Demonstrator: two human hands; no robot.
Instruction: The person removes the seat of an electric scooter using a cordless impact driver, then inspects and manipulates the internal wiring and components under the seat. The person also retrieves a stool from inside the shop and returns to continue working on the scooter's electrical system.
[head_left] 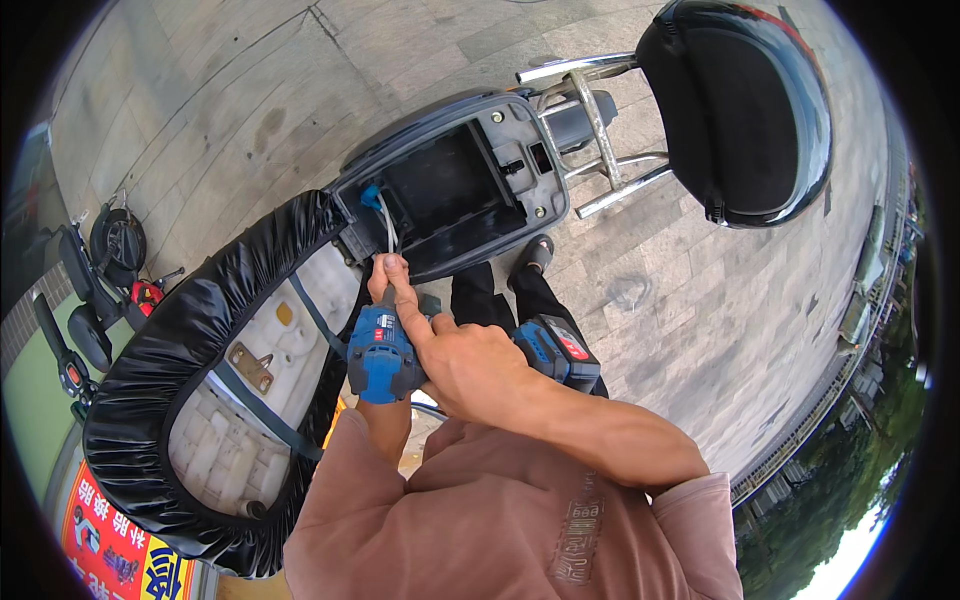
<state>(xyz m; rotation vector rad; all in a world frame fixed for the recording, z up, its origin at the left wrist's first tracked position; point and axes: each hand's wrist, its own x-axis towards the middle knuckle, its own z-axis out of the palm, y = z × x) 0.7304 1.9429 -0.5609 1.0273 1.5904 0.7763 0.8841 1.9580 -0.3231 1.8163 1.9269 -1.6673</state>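
My right hand (pixel 468 362) grips the handle of a blue cordless drill (pixel 380 352), with the index finger stretched along its top. The drill's red and black battery (pixel 560 348) sticks out to the right. Its nose points at the front edge of a scooter's open under-seat compartment (pixel 450 185), beside white and blue wires (pixel 380 210). My left hand (pixel 379 280) is mostly hidden behind the drill; its fingertips show at the nose, holding the front of the tool.
The scooter's black seat (pixel 190 340) is tipped up to the left, showing its pale underside and a metal latch (pixel 250 365). A black top box (pixel 740 110) sits on a chrome rack (pixel 600 130) behind. Other parked scooters (pixel 90 290) stand at the left on stone paving.
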